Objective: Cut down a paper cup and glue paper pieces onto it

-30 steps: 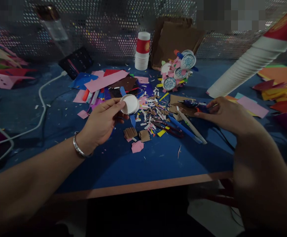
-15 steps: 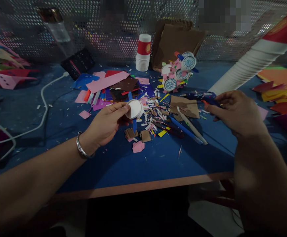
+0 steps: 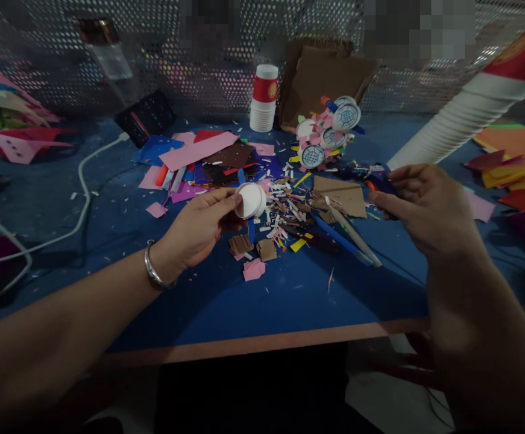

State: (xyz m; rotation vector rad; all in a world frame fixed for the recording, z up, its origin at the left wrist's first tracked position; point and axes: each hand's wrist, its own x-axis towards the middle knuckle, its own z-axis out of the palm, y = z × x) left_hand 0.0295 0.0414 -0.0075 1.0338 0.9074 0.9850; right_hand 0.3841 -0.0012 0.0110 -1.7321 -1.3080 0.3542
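My left hand [image 3: 195,228] pinches a small white round cup bottom [image 3: 250,201] above the blue table [image 3: 226,301], its flat face turned to the right. My right hand [image 3: 427,207] is closed around a dark blue glue gun [image 3: 362,175], nozzle pointing left, lifted just off the table. A brown cardboard piece [image 3: 343,196] lies under the gun. Paper scraps [image 3: 284,208] lie between the two hands.
A stack of red-and-white cups [image 3: 263,98] stands at the back. A long cup stack [image 3: 470,108] lies at the right. Decorated discs [image 3: 328,129], coloured paper sheets [image 3: 199,150], a white cable [image 3: 79,199] and pens [image 3: 346,238] lie about. A perforated wall closes the back.
My right hand took the glue gun off the table and raised it slightly. My left hand shifted the white cup piece a little to the right and turned it.
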